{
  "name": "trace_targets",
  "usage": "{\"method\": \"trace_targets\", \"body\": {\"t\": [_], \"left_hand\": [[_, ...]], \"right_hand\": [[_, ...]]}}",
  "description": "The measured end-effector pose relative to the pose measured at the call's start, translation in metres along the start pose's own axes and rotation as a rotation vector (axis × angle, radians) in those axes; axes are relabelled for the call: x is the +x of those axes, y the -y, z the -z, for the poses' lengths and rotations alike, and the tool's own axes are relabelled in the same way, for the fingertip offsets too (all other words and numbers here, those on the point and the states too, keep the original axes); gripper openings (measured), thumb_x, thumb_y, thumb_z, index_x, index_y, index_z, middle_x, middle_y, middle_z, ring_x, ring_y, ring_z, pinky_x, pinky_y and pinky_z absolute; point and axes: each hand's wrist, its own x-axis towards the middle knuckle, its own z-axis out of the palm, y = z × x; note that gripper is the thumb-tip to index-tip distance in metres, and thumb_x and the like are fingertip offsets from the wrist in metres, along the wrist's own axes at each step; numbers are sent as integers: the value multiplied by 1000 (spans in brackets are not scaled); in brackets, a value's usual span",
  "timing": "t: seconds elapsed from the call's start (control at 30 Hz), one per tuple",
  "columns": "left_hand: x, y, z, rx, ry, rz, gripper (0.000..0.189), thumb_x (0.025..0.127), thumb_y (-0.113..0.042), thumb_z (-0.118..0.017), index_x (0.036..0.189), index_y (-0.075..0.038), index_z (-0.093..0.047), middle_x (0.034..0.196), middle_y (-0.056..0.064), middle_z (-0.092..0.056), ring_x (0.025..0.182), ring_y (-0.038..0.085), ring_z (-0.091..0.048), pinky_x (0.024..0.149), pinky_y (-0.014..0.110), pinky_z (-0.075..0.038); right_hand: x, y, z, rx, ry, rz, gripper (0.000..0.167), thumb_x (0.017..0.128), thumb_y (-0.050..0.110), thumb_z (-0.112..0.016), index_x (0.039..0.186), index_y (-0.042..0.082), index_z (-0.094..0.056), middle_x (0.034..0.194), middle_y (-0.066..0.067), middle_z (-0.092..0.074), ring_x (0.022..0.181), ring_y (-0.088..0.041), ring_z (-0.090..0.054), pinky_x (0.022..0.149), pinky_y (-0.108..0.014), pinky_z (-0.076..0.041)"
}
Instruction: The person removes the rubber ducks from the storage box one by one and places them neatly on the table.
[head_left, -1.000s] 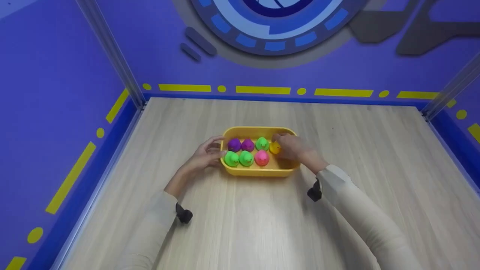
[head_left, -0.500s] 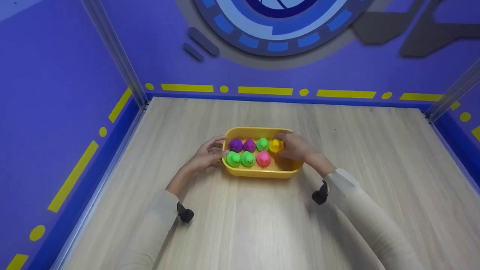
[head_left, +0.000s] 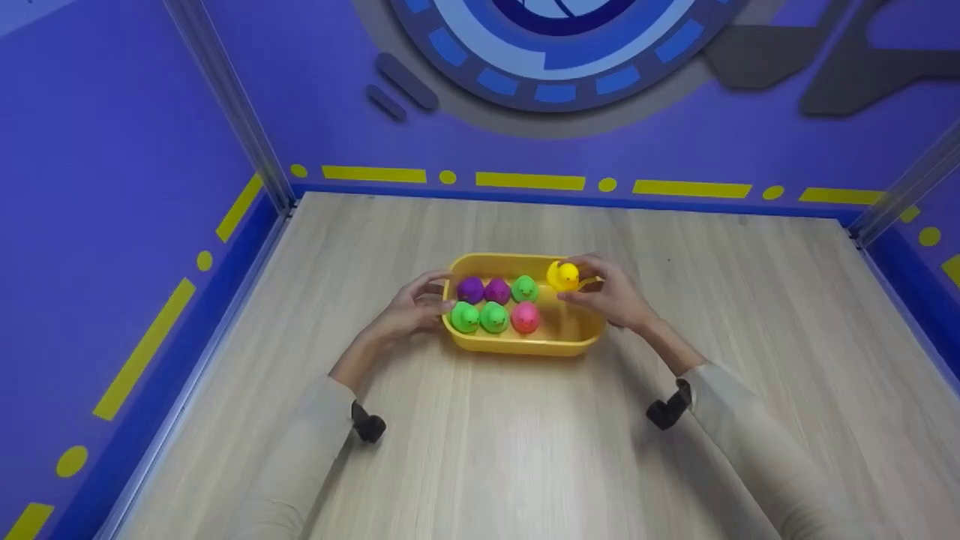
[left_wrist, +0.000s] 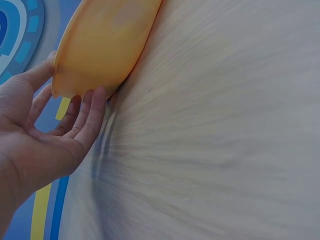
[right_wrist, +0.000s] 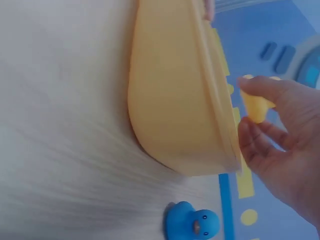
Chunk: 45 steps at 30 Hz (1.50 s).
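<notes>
In the head view, my right hand pinches a yellow rubber duck between thumb and fingers, raised above the right end of a yellow plastic basin. My left hand holds the basin's left end, thumb and fingertips against its rim and wall, as the left wrist view also shows. Inside the basin sit two purple ducks, a pink duck and three green ducks, grouped toward the left. The right wrist view has the yellow duck close beside the basin's rim.
A blue rubber duck stands on the table outside the basin, seen only in the right wrist view. The light wooden table is bordered by blue panels at the back and sides.
My right hand has lifted the yellow duck from the basin's floor, moving up and slightly right with it. My left hand stays at the basin's left end.
</notes>
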Motion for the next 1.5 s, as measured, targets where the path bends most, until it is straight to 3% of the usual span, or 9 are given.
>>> {"method": "trace_targets", "body": {"t": [0.2, 0.33, 0.47, 0.67, 1.03, 1.27, 1.5], "left_hand": [[2, -3, -2, -21, 2, 17, 59, 97, -16, -70, 151, -20, -48, 146, 15, -42, 121, 29, -60, 93, 44, -60], [3, -6, -3, -1, 8, 29, 57, 98, -18, -70, 151, -20, -48, 147, 15, -41, 123, 28, -59, 95, 43, -60], [5, -9, -3, 10, 8, 13, 54, 99, -18, -69, 149, -20, -51, 139, 13, -44, 118, 26, -58, 92, 39, -61], [6, -9, -6, 5, -7, -13, 50, 99, -13, -68, 147, -13, -54, 122, 7, -49, 107, 20, -56, 83, 30, -61], [-1, -3, -4, -13, 0, -74, 51, 98, -7, -67, 147, -4, -52, 113, 4, -50, 99, 15, -51, 75, 22, -53], [-1, -3, -4, 42, -2, -78, 50, 98, -11, -69, 145, -7, -54, 115, 5, -51, 102, 17, -50, 80, 27, -54], [-2, -1, -1, 68, 0, -40, 51, 99, -24, -69, 147, -15, -55, 122, 6, -54, 106, 18, -55, 87, 35, -57]], "right_hand": [[-6, -5, 11, 193, -93, -94, 52, 90, 17, -80, 136, 4, -61, 126, -11, -66, 110, -18, -65, 96, -18, -55], [-9, -9, 17, 288, -119, -158, 56, 90, 21, -80, 139, 5, -57, 121, 3, -66, 112, -13, -64, 96, -16, -54], [-12, -11, 23, 330, -150, -167, 59, 90, 23, -81, 140, 5, -55, 121, 8, -65, 114, -11, -63, 95, -16, -55], [-16, -14, 30, 333, -157, -186, 59, 90, 24, -80, 139, 5, -54, 122, 6, -62, 115, -14, -61, 94, -17, -55], [-29, -22, 47, 234, -153, -226, 62, 90, 26, -80, 142, 6, -54, 134, -4, -58, 118, -14, -58, 94, -12, -52], [-41, -32, 61, 220, -161, -227, 62, 91, 26, -80, 142, 4, -53, 126, 7, -61, 115, -7, -59, 94, -11, -51], [-49, -41, 69, 172, -190, -207, 57, 92, 23, -78, 140, 2, -54, 122, 9, -59, 113, -5, -58, 92, -9, -51]]}}
